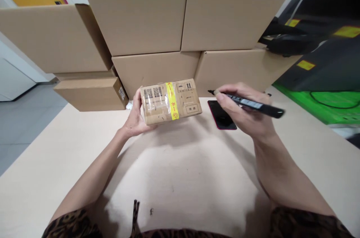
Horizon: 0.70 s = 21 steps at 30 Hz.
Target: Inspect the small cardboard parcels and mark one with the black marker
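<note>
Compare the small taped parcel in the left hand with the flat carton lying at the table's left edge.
The small taped parcel is held off the table by the left hand; the flat carton lies on it. The parcel bears yellow tape and printed codes; the carton looks plain but for a small end label. Both are brown cardboard.

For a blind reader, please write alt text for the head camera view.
A left hand holds a small taped cardboard parcel above a pale table, while the right hand holds a black marker beside it. A dark phone lies behind; large cardboard boxes are stacked beyond.
</note>
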{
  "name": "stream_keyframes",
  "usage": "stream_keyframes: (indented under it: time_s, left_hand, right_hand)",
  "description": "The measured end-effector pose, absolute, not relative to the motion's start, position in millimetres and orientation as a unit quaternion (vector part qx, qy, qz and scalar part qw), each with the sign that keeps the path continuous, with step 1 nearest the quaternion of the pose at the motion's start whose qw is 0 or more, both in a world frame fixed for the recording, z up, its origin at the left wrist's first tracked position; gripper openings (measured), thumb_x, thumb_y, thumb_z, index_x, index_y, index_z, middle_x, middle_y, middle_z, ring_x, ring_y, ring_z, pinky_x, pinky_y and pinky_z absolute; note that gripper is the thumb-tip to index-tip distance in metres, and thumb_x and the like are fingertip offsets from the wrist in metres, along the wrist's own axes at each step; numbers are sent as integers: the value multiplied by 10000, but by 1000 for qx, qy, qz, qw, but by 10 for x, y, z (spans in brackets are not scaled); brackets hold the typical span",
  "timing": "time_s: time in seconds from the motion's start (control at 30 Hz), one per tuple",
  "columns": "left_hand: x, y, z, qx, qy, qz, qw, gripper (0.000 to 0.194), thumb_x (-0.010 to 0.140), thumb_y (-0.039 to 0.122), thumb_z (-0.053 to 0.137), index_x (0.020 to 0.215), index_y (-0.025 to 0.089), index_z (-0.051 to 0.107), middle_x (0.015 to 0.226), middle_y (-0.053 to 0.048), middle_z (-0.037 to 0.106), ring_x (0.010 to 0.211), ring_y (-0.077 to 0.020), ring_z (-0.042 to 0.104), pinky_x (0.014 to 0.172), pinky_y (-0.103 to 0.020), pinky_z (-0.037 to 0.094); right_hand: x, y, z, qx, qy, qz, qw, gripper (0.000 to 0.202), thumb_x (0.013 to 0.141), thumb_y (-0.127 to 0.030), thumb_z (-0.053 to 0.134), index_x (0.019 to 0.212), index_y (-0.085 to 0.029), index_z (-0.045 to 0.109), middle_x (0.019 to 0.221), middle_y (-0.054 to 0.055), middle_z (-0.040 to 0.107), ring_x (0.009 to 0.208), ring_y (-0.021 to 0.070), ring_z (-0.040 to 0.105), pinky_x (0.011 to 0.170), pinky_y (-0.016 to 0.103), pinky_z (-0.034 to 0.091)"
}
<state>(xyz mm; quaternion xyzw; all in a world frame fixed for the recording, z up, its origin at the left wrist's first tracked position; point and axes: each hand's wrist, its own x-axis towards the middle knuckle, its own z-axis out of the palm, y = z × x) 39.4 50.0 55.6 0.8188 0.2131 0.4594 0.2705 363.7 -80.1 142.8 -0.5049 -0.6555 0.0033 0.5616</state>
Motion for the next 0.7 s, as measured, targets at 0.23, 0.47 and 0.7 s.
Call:
stream_keyframes:
  time_s: [0.23, 0.47, 0.7]
  left_hand:
    - [452, 753, 752, 811, 238, 437, 308, 1423, 620, 614, 1019, 1723, 344, 161, 1732, -211, 399, 1584, -473, 466, 1298, -697, 408]
    - [477, 766, 686, 817, 223, 452, 280, 1549, 522, 709, 1023, 1737, 344, 134, 1708, -209, 409, 1579, -474, 462, 1299, -682, 413]
    - [453, 775, 563, 826, 188, 468, 253, 1499, 543, 708, 1015, 1726, 368, 158, 1699, -196, 403, 1569, -467, 475, 1291, -690, 415]
  right_hand:
    - [3889, -828, 584, -564, -802, 38, 191, 361, 881, 9, 551, 1091, -197, 759, 936, 94, 708, 816, 226, 716, 710, 307, 546]
    - [3727, -910, 285, -576, -814, 71, 32, 557, 918, 70, 365, 1260, -139, 752, 1063, 166, 714, 937, 260, 713, 823, 346, 555]
    - [4122, -709, 381, -812, -572, 33, 113, 822, 1027, -625, 511, 1617, -56, 451, 1500, 313, 600, 1423, 478, 556, 1164, 578, 456]
